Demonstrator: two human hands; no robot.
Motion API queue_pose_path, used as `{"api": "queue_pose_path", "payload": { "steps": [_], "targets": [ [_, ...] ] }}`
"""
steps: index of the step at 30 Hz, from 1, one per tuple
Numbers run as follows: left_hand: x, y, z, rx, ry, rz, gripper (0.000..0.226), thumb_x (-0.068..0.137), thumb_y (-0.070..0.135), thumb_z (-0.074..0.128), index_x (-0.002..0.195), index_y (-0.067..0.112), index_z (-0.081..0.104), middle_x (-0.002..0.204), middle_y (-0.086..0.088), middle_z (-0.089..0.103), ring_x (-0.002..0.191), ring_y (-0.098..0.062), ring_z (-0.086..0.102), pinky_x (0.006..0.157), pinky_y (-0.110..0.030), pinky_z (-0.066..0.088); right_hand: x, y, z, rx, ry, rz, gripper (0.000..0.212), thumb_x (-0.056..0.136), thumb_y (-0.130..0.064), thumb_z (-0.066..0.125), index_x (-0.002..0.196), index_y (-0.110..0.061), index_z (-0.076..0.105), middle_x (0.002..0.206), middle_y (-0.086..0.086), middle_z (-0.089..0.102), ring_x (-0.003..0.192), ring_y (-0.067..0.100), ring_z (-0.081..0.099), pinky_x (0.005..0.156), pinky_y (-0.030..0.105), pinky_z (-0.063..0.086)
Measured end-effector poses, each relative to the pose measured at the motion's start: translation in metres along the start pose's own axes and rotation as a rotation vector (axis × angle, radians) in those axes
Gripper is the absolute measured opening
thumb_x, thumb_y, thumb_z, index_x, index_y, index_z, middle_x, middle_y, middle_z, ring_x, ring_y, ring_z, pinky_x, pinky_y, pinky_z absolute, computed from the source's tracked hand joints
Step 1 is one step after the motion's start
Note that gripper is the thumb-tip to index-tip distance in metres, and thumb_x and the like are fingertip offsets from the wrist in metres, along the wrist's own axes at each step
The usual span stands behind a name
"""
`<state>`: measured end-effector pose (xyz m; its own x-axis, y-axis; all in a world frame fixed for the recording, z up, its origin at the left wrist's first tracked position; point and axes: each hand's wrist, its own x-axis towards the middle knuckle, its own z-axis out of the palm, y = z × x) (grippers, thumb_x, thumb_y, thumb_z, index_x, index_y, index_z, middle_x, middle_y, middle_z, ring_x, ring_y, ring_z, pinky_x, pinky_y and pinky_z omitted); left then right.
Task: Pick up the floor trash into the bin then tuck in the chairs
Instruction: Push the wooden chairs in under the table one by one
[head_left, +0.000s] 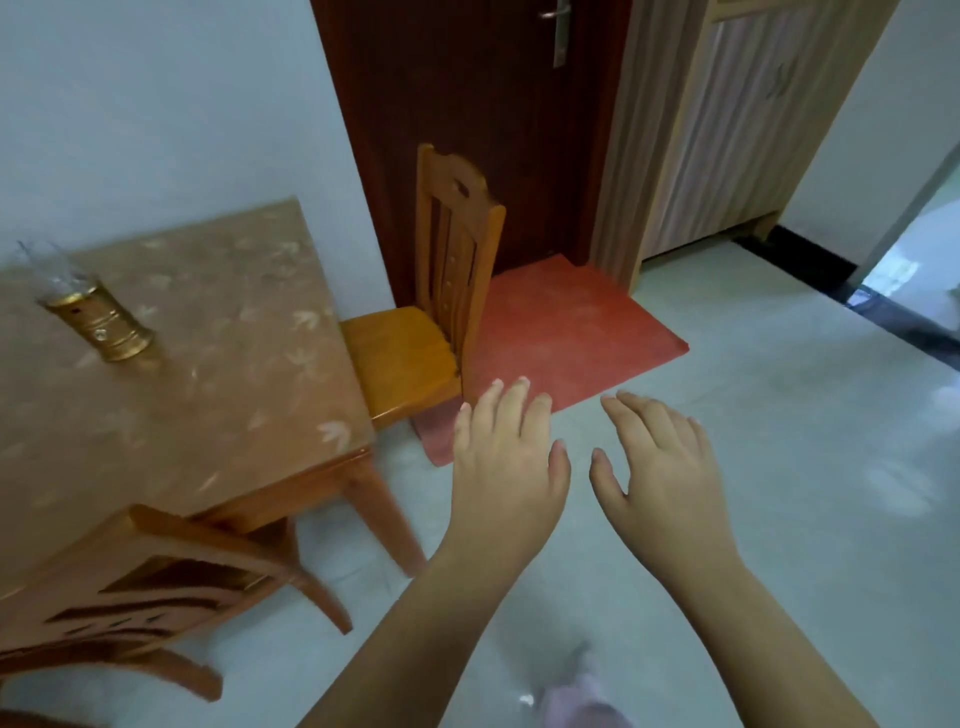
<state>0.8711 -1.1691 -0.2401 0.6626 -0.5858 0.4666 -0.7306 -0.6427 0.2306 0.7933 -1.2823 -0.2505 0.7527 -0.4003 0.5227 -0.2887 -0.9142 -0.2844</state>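
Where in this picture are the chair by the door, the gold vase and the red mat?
chair by the door (401, 353): head view, on its seat.
gold vase (104, 325): head view, on its gold base.
red mat (566, 322): head view, on its bare middle.

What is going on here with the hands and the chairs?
A person holds both bare hands out over the tiled floor; the left hand and the right hand are open and hold nothing. Ahead, a wooden chair stands at the far side of the table, its seat mostly clear of the tabletop, partly on a red mat. A second chair stands at the near side. Neither chair is touched.
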Motion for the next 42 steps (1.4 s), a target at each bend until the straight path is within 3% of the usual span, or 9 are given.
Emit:
{"api": "queue_pose_path", "payload": {
  "steps": [10,15,21,27,30,33,36,42],
  "targets": [
    [0.167,0.006,0.069,0.083,0.064,-0.119,0.045,0.082,0.030,0.037,0.108,0.008,0.067,0.115,-0.010,0.066,0.111,-0.031,0.060,0.091,-0.053,0.043,0.172,0.093,0.054,0.063,-0.103,-0.095,0.049,0.080,-0.029,0.042,0.118,-0.004,0.059,0.117,0.013,0.063,0.111,0.034,0.057,0.091,0.057,0.045],
    [0.237,-0.023,0.118,0.064,0.075,-0.162,0.042,0.083,0.028,0.040,0.108,0.006,0.066,0.114,-0.014,0.065,0.110,-0.034,0.059,0.090,-0.054,0.044,0.244,0.126,0.101,0.062,-0.120,-0.132,0.047,0.071,-0.014,0.068,0.116,-0.003,0.060,0.116,0.014,0.064,0.110,0.035,0.058,0.091,0.057,0.042],
    [0.353,-0.076,0.176,0.068,0.103,-0.194,0.042,0.085,0.028,0.040,0.108,0.006,0.066,0.115,-0.014,0.065,0.110,-0.035,0.059,0.090,-0.054,0.043,0.368,0.145,0.164,0.030,-0.137,-0.170,0.052,0.069,-0.009,0.076,0.117,-0.002,0.060,0.117,0.015,0.063,0.111,0.035,0.057,0.091,0.060,0.044],
    [0.465,-0.126,0.207,0.038,0.131,-0.308,0.045,0.086,0.030,0.037,0.115,0.006,0.063,0.121,-0.014,0.062,0.116,-0.034,0.055,0.096,-0.054,0.039,0.489,0.147,0.226,0.032,-0.160,-0.258,0.050,0.074,-0.015,0.073,0.121,-0.005,0.058,0.121,0.013,0.061,0.115,0.032,0.055,0.097,0.056,0.036],
    [0.493,-0.145,0.224,0.060,0.109,-0.348,0.042,0.088,0.030,0.040,0.117,0.007,0.061,0.123,-0.013,0.060,0.120,-0.033,0.052,0.099,-0.052,0.037,0.526,0.148,0.258,0.071,-0.189,-0.275,0.045,0.079,-0.021,0.062,0.122,-0.006,0.058,0.123,0.012,0.061,0.117,0.031,0.054,0.098,0.052,0.034],
    [0.514,-0.162,0.242,0.114,0.092,-0.397,0.035,0.086,0.022,0.061,0.117,0.008,0.060,0.124,-0.012,0.059,0.120,-0.033,0.051,0.100,-0.050,0.037,0.556,0.150,0.286,0.117,-0.239,-0.303,0.047,0.080,-0.027,0.051,0.122,-0.008,0.058,0.123,0.009,0.061,0.117,0.029,0.054,0.099,0.050,0.033],
    [0.535,-0.178,0.256,0.177,0.084,-0.473,0.042,0.078,0.019,0.072,0.116,0.007,0.061,0.123,-0.012,0.061,0.118,-0.034,0.053,0.098,-0.051,0.038,0.590,0.151,0.315,0.162,-0.286,-0.369,0.049,0.080,-0.031,0.044,0.121,-0.009,0.059,0.122,0.008,0.061,0.117,0.029,0.054,0.099,0.050,0.034],
    [0.580,-0.186,0.295,0.299,0.146,-0.729,0.040,0.083,0.030,0.049,0.114,0.010,0.063,0.120,-0.010,0.062,0.116,-0.031,0.054,0.097,-0.049,0.041,0.668,0.161,0.378,0.288,-0.345,-0.614,0.046,0.077,-0.024,0.056,0.119,-0.007,0.060,0.120,0.010,0.062,0.114,0.029,0.056,0.096,0.051,0.037]
  ]
}}
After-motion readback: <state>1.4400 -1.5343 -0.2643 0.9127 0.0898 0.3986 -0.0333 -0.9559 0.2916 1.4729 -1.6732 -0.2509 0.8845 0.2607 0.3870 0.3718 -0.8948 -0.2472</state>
